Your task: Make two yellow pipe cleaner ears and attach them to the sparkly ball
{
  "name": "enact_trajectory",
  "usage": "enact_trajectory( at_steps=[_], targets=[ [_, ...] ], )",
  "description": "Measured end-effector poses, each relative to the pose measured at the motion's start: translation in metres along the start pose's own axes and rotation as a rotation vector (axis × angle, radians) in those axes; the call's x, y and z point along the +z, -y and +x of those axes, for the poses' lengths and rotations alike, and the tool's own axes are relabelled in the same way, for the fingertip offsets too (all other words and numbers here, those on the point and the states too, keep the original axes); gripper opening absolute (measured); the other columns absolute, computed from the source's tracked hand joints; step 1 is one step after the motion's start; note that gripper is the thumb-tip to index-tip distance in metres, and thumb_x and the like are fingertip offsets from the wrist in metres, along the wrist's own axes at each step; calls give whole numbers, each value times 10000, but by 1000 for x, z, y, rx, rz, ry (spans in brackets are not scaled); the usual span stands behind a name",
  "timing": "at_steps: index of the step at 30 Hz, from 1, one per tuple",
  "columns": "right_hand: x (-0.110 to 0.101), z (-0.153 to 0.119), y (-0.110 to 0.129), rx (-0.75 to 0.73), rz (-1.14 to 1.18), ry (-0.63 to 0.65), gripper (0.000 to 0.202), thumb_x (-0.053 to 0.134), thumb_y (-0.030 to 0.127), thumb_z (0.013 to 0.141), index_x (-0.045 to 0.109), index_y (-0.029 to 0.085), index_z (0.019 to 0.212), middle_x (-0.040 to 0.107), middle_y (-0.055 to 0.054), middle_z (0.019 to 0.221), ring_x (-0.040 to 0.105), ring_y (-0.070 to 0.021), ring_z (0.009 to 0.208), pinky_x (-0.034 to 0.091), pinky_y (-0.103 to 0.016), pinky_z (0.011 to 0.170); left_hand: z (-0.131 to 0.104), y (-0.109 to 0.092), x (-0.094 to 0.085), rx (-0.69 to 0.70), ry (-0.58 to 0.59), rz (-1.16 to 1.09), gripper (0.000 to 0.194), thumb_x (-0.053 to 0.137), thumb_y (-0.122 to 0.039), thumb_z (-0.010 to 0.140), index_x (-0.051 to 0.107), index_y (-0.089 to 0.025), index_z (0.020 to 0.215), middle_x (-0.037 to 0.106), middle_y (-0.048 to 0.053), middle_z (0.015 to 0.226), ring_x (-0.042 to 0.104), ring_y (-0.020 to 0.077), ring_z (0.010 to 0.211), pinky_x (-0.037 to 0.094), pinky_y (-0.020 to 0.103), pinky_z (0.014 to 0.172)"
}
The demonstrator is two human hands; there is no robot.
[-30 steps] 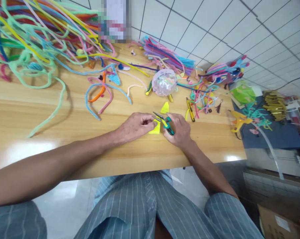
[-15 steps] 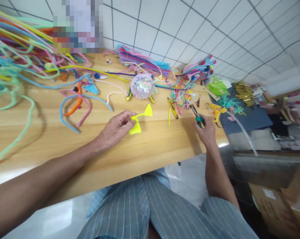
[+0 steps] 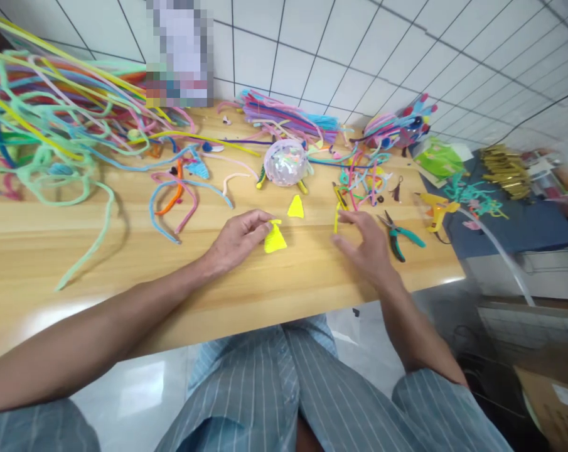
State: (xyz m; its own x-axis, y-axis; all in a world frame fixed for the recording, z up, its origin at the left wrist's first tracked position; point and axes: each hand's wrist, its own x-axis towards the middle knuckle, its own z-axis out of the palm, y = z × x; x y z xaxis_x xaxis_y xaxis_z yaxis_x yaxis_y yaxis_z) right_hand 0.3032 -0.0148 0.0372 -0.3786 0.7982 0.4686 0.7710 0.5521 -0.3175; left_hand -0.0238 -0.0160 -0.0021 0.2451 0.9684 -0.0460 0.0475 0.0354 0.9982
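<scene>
My left hand (image 3: 247, 237) pinches the top of a yellow triangular pipe-cleaner piece (image 3: 275, 239), with a short bent end at its tip. A second yellow triangular piece (image 3: 295, 207) lies on the table just beyond, apart from the first. My right hand (image 3: 366, 245) is above the table, thumb and fingers apart, beside a short yellow pipe-cleaner strip (image 3: 336, 216); whether it touches the strip I cannot tell. Right of that hand lie teal-and-black pliers (image 3: 399, 237) with their handles spread. A shiny clear dome with a lilac rim (image 3: 286, 163) stands behind the yellow pieces.
Tangled pipe cleaners (image 3: 58, 144) spread over the left, with a bundle (image 3: 288, 116) along the tiled wall. Offcuts (image 3: 363, 176) and a yellow utility knife (image 3: 340, 195) lie behind my right hand. A yellow glue gun (image 3: 437, 210) sits near the table's right end.
My right hand has let go of the pliers and moved left, its fingers spreading. The far yellow triangle, earlier joined by a strip to the held one, now lies separate on the table.
</scene>
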Motion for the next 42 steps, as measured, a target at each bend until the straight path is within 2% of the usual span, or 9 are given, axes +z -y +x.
enact_trajectory(
  at_steps=[3,6,10,15,19,24,31,37,42],
  targets=[
    [24,29,58,-146,107,91,491,732,390,1007,625,238,1461,782,-97,1154,734,-292,1097,589,-492,1009,-1,-3,1,13,14,-11,401,738,-548,900,746,-167,1025,698,12,780,580,145,673,444,253,638],
    [46,51,80,-244,124,91,325,693,351,1045,702,217,1341,790,-91,1089,740,-268,1042,586,-435,960,-2,-7,2,53,36,-15,371,743,-528,894,734,-168,982,709,16,775,593,147,687,465,254,652],
    [61,59,81,-267,192,45,196,610,274,1089,785,234,1011,810,-50,925,745,-215,882,569,-377,867,-2,-11,2,52,55,-58,401,768,-559,870,709,-164,905,713,16,772,596,135,677,480,246,650],
    [61,50,72,141,485,14,225,704,416,1021,770,246,889,806,-11,872,737,-186,801,586,-338,786,3,-8,1,12,15,-116,416,810,-552,825,719,-169,958,733,20,793,640,147,688,533,268,679],
    [54,57,27,334,559,5,397,736,573,959,661,242,754,706,17,731,661,-166,695,572,-326,712,5,-4,0,-1,-5,-122,401,824,-536,830,716,-175,965,718,12,748,645,145,657,529,263,644],
    [35,66,-23,314,159,-209,387,829,529,846,716,220,1049,772,-70,1026,704,-233,892,599,-445,885,4,-4,-1,13,-7,-139,436,852,-564,836,722,-168,964,743,26,775,669,144,665,517,252,622],
    [48,47,54,61,394,166,297,739,456,994,709,228,1183,792,-72,1109,745,-232,1004,598,-395,925,6,-12,-3,24,-61,-193,490,909,-600,775,769,-165,952,758,32,757,680,155,671,535,261,624],
    [69,53,75,-72,406,136,64,714,303,1004,707,239,998,790,-45,953,741,-213,917,577,-351,867,8,-15,-6,36,-62,-230,492,938,-609,730,749,-170,850,738,20,725,630,136,634,540,262,635],
    [73,54,74,-15,494,125,105,694,347,1015,704,246,991,791,-44,965,738,-208,919,571,-357,875,8,-13,-9,50,-64,-228,457,933,-577,763,767,-161,858,763,33,777,657,141,692,554,271,706]
  ],
)
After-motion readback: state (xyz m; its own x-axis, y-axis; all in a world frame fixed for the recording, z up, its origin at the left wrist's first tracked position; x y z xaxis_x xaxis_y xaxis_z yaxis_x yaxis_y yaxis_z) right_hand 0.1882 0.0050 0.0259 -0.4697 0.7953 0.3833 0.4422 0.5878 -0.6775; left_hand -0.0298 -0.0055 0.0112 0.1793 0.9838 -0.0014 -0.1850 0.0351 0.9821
